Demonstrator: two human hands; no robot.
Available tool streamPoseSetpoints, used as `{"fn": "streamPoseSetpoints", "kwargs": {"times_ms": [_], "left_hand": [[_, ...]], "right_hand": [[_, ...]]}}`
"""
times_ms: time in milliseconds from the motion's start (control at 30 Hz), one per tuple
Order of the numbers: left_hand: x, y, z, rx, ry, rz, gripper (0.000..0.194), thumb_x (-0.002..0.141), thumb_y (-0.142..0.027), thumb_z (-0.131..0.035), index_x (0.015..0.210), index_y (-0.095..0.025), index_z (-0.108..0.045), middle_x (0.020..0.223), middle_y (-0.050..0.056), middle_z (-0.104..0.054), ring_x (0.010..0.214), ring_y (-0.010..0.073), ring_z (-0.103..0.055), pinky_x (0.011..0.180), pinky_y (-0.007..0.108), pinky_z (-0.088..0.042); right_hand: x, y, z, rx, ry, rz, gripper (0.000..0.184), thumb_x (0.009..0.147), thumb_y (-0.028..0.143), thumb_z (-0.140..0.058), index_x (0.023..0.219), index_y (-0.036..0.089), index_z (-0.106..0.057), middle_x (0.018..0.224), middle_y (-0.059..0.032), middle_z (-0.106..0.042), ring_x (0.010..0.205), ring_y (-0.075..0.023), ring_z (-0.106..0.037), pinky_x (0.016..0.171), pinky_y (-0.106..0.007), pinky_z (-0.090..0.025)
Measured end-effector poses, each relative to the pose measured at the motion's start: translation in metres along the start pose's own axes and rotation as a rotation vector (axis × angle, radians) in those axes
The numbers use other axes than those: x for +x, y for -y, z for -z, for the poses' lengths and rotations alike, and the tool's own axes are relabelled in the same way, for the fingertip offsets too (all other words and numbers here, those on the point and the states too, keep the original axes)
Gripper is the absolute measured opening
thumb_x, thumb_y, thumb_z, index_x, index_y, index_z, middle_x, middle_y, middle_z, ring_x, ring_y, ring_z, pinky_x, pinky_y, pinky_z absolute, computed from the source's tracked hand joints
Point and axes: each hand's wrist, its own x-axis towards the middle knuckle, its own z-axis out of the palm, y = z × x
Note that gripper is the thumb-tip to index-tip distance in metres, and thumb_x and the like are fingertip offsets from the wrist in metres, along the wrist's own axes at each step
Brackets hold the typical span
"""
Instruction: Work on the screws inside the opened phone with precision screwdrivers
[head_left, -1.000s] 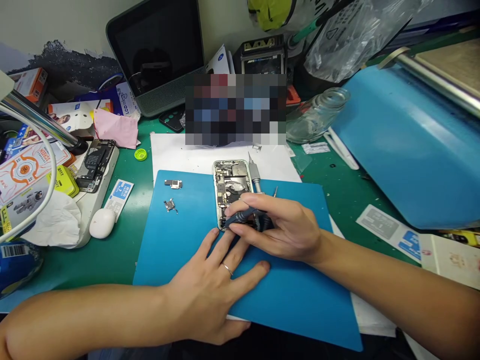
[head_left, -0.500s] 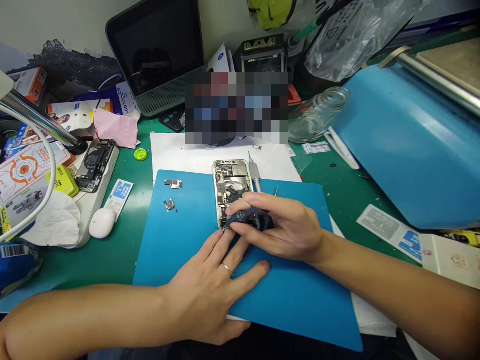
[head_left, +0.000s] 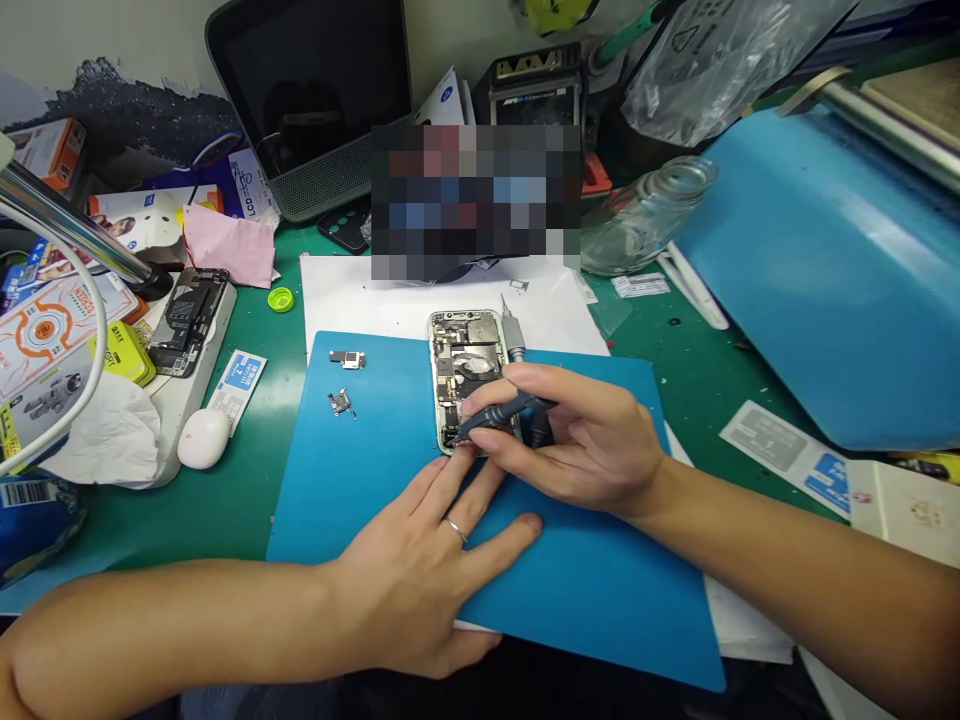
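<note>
An opened smartphone (head_left: 448, 365) lies on the blue mat (head_left: 600, 570), its circuit boards and inner parts bare. My right hand (head_left: 592, 440) pinches a dark grey, ridged, pen-like tool (head_left: 499, 412) between thumb and fingers. The tool's narrow end points at the phone's lower left corner; its exact kind is hard to tell. My left hand (head_left: 427, 560) lies palm down on the mat, fingers spread, fingertips at the phone's lower edge. Just above my right hand, a grey screwdriver (head_left: 512, 335) rests with its tip pointing up. My hands partly cover the phone's lower half.
Two small metal phone parts, a bracket-like piece (head_left: 348, 359) and a cross-shaped piece (head_left: 341, 403), lie on the mat's left. A glass jar (head_left: 652, 215) lies tilted behind. At left are another opened phone (head_left: 190, 320), a white earbud case (head_left: 204, 440) and a lamp post (head_left: 90, 235).
The held tool has tilted slightly and its rear end now shows more between my right fingers. My left hand has hardly moved. The whole view has shifted a little.
</note>
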Motion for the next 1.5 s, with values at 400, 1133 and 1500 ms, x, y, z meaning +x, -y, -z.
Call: {"fn": "streamPoseSetpoints", "kwargs": {"times_ms": [400, 1133, 1500], "left_hand": [[-0.001, -0.001, -0.003, 0.000, -0.007, 0.014, 0.097, 0.085, -0.058, -0.069, 0.161, -0.019, -0.023, 0.171, 0.026, -0.010, 0.159, 0.0455, 0.000, 0.124, 0.058, -0.020], [-0.003, 0.007, -0.006, -0.015, -0.018, -0.025, 0.094, 0.091, -0.063, -0.060, 0.164, -0.019, -0.022, 0.171, 0.026, -0.002, 0.159, 0.0432, 0.006, 0.125, 0.064, -0.015], [-0.004, 0.008, -0.005, 0.000, 0.010, -0.023, 0.096, 0.090, -0.065, -0.060, 0.165, -0.019, -0.022, 0.173, 0.022, 0.000, 0.159, 0.0453, 0.001, 0.125, 0.065, -0.015]], "right_hand": [[0.004, 0.001, 0.000, 0.049, -0.031, -0.020, 0.082, 0.090, 0.006, -0.068, 0.157, 0.035, -0.031, 0.107, -0.0034, -0.080, 0.080, -0.0174, -0.079, 0.072, -0.028, -0.069], [-0.030, 0.026, 0.092, -0.837, 0.463, -0.047, 0.052, 0.095, 0.004, -0.042, 0.133, 0.031, -0.066, 0.112, -0.0043, -0.079, 0.069, -0.0203, -0.073, 0.049, -0.030, -0.049], [-0.048, 0.004, 0.087, -0.707, 0.524, -0.052, 0.041, 0.100, 0.010, -0.041, 0.131, 0.021, -0.067, 0.130, -0.0119, -0.073, 0.109, -0.0287, -0.074, 0.084, -0.042, -0.066]]}}
